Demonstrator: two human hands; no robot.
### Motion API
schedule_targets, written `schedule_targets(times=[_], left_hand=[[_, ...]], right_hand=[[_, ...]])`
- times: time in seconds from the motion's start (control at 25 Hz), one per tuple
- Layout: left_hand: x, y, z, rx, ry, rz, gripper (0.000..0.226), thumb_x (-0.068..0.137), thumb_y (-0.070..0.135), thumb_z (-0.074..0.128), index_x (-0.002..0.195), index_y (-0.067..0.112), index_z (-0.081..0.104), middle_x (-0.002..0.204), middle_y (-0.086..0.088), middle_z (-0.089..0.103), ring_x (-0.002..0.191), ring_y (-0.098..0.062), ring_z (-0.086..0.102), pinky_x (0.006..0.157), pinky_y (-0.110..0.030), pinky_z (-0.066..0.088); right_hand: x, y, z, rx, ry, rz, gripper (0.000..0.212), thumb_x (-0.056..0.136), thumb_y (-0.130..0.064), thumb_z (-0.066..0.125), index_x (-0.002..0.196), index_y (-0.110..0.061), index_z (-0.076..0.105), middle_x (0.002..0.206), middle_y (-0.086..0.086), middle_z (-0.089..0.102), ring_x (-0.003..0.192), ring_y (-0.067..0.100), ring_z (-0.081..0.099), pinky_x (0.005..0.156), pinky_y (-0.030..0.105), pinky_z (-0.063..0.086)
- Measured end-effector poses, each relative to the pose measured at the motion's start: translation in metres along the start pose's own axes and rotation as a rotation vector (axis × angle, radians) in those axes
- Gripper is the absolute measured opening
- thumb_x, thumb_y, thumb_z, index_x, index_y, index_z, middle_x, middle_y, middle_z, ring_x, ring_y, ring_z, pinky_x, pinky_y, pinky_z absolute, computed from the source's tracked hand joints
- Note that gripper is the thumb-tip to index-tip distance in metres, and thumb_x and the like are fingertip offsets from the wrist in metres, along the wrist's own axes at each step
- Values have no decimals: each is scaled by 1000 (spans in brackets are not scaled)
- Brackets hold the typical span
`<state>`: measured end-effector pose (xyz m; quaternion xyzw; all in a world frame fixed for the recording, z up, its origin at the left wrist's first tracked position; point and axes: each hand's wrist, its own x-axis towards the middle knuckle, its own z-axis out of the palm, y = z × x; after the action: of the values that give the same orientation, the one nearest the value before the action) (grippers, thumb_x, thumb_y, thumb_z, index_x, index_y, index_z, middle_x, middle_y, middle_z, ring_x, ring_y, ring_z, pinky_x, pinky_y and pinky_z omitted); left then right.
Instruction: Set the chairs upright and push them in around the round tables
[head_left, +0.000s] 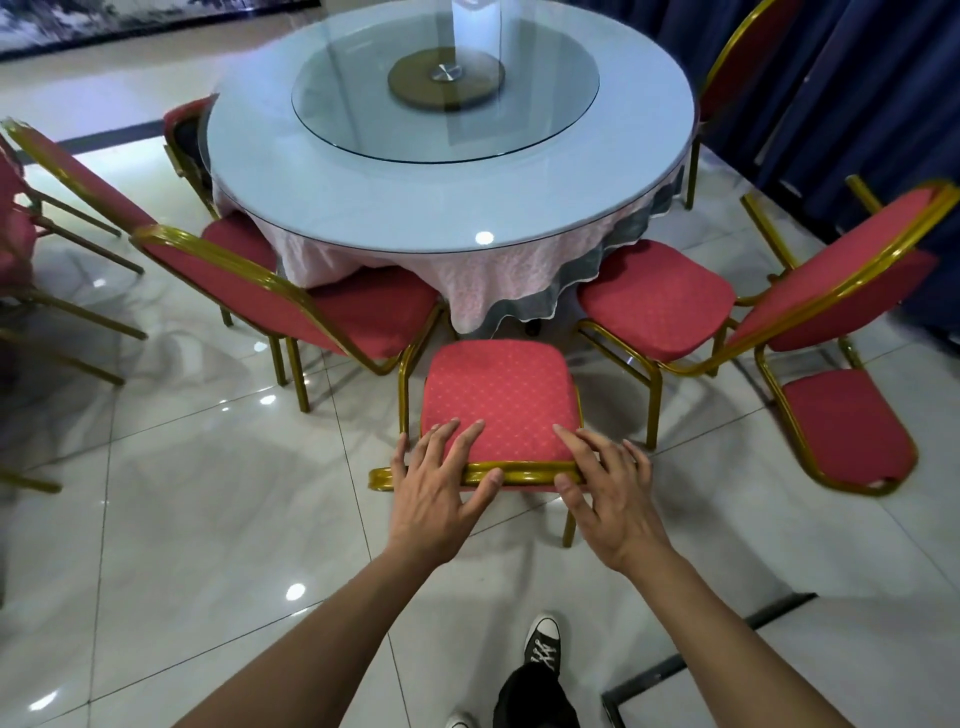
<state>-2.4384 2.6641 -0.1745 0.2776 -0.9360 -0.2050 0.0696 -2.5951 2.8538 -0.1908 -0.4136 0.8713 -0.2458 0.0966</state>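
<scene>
Hands (519, 486) rest spread-fingered on the chair's backrest (524, 474).

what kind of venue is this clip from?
Likely a restaurant banquet hall: a round table with a glass turntable and pink cloth, ringed by red padded, gold-framed banquet chairs, on polished tile floor.

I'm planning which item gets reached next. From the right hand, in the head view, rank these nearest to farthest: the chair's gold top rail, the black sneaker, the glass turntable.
1. Gold top rail: under the right hand, touching it.
2. Black sneaker: on the floor below, toward the person.
3. Glass turntable: on the round table, far ahead.
</scene>
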Motion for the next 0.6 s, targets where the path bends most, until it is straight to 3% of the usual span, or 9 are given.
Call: schedule_targets(times=[0.6], left_hand=[[153,6,12,15,125,-40,69,97,76,17,152,39,37,156,6,41,145,-18,36,125,-52,4]], right_hand=[[163,53,-24,-15,-35,-87,62,101,-72,10,157,-48,23,145,-4,45,133,15,40,123,46,9]])
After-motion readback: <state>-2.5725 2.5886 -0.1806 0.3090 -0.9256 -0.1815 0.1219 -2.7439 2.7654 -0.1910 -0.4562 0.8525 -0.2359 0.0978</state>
